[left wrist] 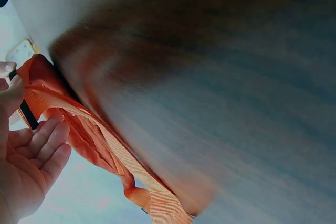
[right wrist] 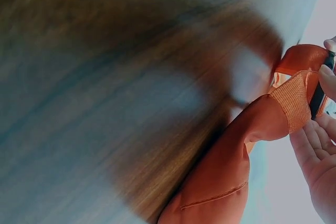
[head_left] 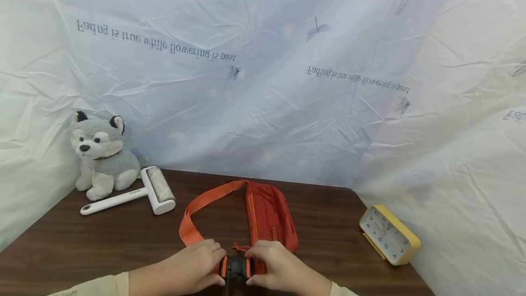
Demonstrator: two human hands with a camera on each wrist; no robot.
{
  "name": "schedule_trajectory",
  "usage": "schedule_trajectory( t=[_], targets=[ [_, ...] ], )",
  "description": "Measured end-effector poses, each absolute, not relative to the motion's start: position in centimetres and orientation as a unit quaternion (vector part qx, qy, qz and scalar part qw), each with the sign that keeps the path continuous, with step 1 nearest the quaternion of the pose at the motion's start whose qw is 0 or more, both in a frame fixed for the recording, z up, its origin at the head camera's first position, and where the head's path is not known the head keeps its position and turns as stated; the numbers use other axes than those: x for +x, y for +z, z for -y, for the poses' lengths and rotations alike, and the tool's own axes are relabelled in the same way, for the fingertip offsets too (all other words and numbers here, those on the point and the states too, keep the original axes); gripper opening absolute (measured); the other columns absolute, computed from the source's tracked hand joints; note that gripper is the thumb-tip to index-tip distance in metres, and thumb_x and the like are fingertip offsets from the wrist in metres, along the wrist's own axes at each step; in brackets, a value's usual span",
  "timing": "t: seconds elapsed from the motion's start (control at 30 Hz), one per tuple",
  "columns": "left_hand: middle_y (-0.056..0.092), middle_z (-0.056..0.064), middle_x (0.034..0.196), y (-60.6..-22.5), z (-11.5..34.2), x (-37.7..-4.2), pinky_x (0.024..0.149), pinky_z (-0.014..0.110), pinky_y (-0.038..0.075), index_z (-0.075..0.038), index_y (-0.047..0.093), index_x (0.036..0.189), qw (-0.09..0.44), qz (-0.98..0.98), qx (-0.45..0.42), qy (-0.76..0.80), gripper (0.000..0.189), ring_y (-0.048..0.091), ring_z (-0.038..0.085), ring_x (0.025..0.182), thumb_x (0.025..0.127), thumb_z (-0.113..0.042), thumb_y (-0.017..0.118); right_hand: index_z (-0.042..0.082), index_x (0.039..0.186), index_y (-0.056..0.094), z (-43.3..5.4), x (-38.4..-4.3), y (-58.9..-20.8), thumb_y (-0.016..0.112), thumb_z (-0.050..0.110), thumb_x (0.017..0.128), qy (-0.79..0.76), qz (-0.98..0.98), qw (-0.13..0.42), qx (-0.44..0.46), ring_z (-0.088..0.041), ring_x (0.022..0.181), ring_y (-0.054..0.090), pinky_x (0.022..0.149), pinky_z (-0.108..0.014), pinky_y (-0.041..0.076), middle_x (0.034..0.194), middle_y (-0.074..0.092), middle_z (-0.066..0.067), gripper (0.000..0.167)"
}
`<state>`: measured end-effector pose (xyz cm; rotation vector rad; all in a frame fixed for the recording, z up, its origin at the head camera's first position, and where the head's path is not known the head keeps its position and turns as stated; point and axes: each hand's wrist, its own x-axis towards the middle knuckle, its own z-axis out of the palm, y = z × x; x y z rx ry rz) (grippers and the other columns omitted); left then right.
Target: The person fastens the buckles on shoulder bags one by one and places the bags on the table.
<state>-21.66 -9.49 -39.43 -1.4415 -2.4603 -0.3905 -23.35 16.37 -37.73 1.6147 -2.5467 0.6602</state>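
We're on the buckle point(head_left: 236, 267) now, it seems: our left grip point(head_left: 198, 265) and right grip point(head_left: 278, 266) pinch its 2 ends, red bag point(head_left: 271, 214) just beyond them; next move likely calls for level, steady pressure!

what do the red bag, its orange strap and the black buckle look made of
Red bag: probably synthetic fabric with a slight sheen, judging by its soft folds and stitched seam.
Orange strap: likely nylon or polyester webbing, mostly matte, with a ribbed weave showing.
Black buckle: seems hard moulded plastic, from its rigid shape; exact type can't be told.
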Motion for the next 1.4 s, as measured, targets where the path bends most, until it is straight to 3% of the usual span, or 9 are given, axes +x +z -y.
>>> schedule_trajectory(
  t=[0.3,1.1,1.4],
  targets=[
    [0.053,-0.01,0.085,-39.73,9.63,-21.5,0.062,0.018,0.042,-0.009,0.062,0.097,0.116,0.853,-0.491,-0.132,0.039,0.047,0.001,0.075,0.089,-0.047,0.058,0.008,0.11,0.064,-16.35,-23.1,-38.01,0.072,0.027,0.084,0.228,0.827,-0.002,0.513,0.001,0.09,0.055,0.068,-0.01,0.044,0.103,0.061,0.005,0.033],
    [0.053,-0.009,0.084,-40.02,9.44,-21.74,0.06,0.015,0.039,-0.008,0.062,0.098,0.143,0.839,-0.504,-0.144,0.04,0.045,-0.001,0.073,0.09,-0.047,0.056,0.008,0.108,0.065,-16.12,-23.2,-37.97,0.074,0.027,0.082,0.221,0.831,0.014,0.511,0.002,0.079,0.053,0.063,-0.008,0.041,0.097,0.062,0.006,0.034],
    [0.053,-0.009,0.084,-39.98,9.37,-21.81,0.06,0.015,0.04,-0.009,0.062,0.098,0.126,0.844,-0.501,-0.147,0.039,0.047,-0.001,0.074,0.089,-0.046,0.059,0.008,0.107,0.066,-15.82,-23.23,-37.79,0.075,0.026,0.082,0.218,0.828,0.014,0.516,0.003,0.079,0.053,0.064,-0.008,0.041,0.097,0.062,0.005,0.032]
  ],
)
